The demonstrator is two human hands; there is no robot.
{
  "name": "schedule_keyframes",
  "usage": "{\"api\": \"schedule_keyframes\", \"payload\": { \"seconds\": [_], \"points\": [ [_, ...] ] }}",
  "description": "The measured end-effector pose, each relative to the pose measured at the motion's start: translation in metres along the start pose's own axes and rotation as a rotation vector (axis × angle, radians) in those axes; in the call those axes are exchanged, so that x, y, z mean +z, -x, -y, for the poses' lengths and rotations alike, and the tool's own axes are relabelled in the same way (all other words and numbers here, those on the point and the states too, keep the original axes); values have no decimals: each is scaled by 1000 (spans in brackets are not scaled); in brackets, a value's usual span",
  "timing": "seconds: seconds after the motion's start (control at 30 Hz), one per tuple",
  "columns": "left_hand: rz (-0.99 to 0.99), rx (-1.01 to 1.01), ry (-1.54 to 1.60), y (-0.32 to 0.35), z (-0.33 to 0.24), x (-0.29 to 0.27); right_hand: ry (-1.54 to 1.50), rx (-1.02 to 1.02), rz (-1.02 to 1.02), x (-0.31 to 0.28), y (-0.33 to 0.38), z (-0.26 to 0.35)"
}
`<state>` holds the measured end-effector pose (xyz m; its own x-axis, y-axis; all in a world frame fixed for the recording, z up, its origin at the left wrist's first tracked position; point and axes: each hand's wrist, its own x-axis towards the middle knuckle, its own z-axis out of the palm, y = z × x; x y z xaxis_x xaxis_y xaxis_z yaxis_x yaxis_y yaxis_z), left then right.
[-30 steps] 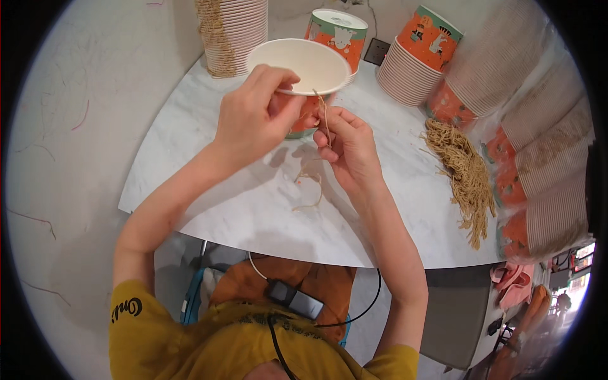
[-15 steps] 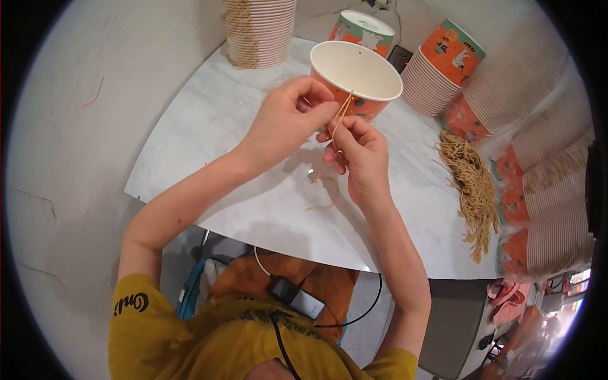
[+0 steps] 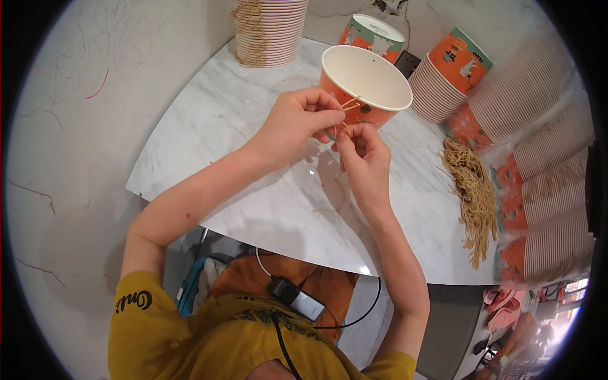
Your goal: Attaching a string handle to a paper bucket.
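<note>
An orange paper bucket (image 3: 366,79) with a white inside stands upright in front of me. A tan string (image 3: 350,103) comes out through its near wall just under the rim. My left hand (image 3: 310,120) pinches the string close to the bucket. Beside it, my right hand (image 3: 363,152) has thumb and fingertips together on the string's lower part. Between the two hands the string makes a small loop; whether it is knotted I cannot tell. A loose tail of string hangs below the right fingers, above the table.
Tan strings lie in a bundle (image 3: 474,196) on the table's right side. Stacked buckets (image 3: 437,88) stand behind it, with plastic-wrapped stacks (image 3: 513,95) along the right edge. Another tall stack (image 3: 278,35) is at the far left, near the wall. An upturned bucket (image 3: 373,33) sits at the back.
My left fingers have moved onto the string near the bucket wall. The two strands that ran down to my right hand are now gathered at the left fingertips, with a small loop between the hands.
</note>
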<state>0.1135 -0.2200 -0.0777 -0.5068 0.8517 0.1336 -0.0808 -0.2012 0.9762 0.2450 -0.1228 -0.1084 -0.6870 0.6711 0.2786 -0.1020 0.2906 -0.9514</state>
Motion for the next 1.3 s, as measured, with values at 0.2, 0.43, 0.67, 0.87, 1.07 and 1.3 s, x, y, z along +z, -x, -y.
{"api": "schedule_keyframes", "payload": {
  "seconds": [0.2,0.43,0.67,0.87,1.07,1.3],
  "points": [
    [67,-156,267,-11,0,-25,599,265,579,-36,4,38],
    [71,-180,271,-8,-2,-15,482,29,541,-91,5,61],
    [129,-253,400,-5,1,-16,43,-68,139,-22,2,17],
    [235,-412,617,-6,13,-18,-61,-166,39,-10,7,3],
    [256,-429,725,-4,12,-18,-159,-275,51,-5,4,4],
    [291,-401,709,-2,16,-14,-43,-399,-12,-2,3,12]
  ]
}}
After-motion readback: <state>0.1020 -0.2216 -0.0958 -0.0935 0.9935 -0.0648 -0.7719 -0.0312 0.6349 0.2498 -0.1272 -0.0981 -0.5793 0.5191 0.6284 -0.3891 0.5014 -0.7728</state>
